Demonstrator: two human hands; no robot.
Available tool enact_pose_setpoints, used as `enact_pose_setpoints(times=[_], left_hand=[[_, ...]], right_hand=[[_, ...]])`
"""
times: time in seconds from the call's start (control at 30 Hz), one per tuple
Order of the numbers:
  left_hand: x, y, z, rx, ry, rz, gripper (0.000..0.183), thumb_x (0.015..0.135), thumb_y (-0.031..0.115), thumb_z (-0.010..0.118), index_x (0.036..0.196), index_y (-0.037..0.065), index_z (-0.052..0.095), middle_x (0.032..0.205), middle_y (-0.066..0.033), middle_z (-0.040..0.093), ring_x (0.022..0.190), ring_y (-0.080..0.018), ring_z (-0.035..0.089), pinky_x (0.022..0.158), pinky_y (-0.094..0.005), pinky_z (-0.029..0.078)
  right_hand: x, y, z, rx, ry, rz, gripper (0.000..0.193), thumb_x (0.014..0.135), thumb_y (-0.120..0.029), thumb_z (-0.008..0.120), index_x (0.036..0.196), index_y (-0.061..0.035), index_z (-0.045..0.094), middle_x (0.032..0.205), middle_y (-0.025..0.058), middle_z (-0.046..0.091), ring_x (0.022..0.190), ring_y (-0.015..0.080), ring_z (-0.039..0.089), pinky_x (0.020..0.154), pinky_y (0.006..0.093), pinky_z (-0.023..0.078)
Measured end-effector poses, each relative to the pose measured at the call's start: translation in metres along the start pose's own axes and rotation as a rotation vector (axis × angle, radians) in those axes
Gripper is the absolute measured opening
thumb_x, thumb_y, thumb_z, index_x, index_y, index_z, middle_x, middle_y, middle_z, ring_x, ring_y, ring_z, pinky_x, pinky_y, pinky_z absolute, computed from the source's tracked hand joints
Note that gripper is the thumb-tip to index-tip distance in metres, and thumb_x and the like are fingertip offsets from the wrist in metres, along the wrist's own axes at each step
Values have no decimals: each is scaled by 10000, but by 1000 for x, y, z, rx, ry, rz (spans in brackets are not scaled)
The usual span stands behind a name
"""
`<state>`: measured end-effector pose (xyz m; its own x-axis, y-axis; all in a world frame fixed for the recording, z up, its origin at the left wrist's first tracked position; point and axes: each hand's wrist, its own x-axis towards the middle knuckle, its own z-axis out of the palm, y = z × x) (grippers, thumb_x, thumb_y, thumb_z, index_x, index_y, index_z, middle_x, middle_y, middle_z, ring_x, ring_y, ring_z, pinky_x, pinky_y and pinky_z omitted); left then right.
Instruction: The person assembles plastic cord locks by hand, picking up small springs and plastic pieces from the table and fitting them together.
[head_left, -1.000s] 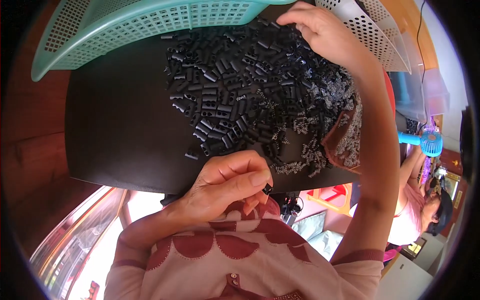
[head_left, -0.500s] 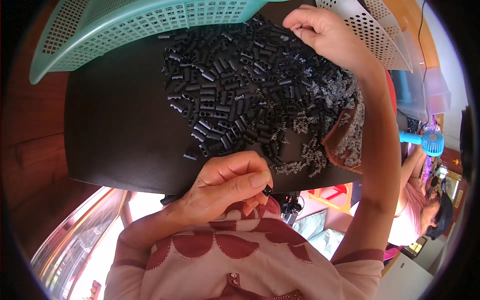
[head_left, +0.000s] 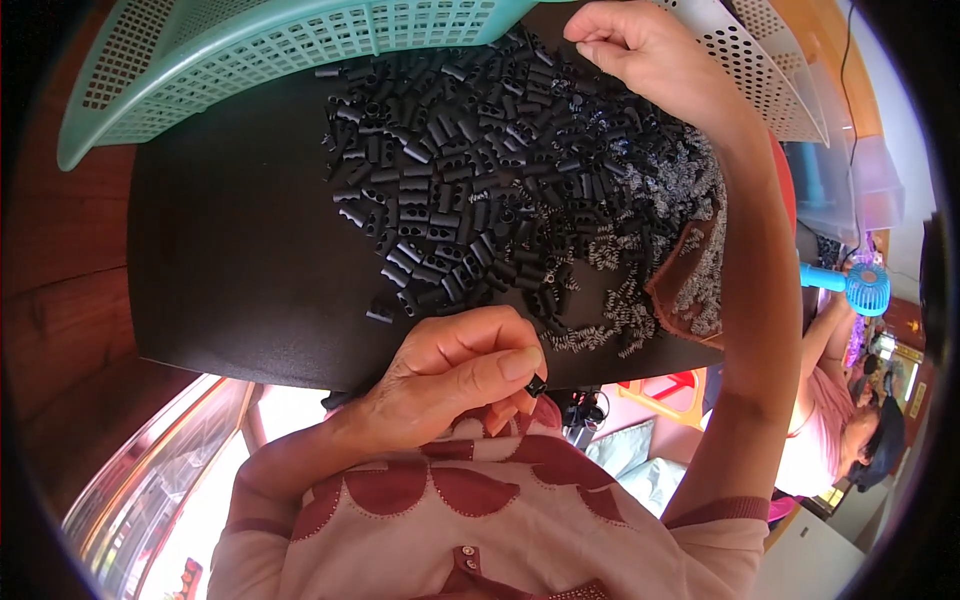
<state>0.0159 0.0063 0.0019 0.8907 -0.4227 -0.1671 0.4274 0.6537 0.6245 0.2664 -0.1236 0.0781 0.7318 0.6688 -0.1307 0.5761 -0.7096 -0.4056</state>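
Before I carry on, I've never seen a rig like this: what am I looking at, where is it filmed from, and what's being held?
There is no machine here, just a person's bare hands. The view comes from a fisheye camera worn on the head, looking down; straight edges bend toward its rim. On the dark tabletop lie many small black tube-shaped pieces and silvery coiled springs. A teal plastic lattice basket stands at the far side. The left hand pinches a small shiny black part. The right hand is at the far edge, fingers curled; I can't tell whether it holds anything.
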Motion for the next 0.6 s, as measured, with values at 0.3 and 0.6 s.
enact_pose_setpoints(times=[0.3,0.6], left_hand=[[1,2,1,5,6,-11,245,971,177,482,896,-52,522,824,-176,570,574,-145,495,506,-265,438],[2,0,-1,5,-12,-6,230,970,169,476,906,-47,525,812,-167,575,564,-138,496,506,-252,429]], right_hand=[[3,30,11,31,-53,-116,78,851,-35,572,910,7,602,795,80,612,745,182,578,672,293,464],[-15,36,27,0,-2,-272,133,821,-44,621,940,-9,575,738,64,569,666,173,548,606,299,438]])
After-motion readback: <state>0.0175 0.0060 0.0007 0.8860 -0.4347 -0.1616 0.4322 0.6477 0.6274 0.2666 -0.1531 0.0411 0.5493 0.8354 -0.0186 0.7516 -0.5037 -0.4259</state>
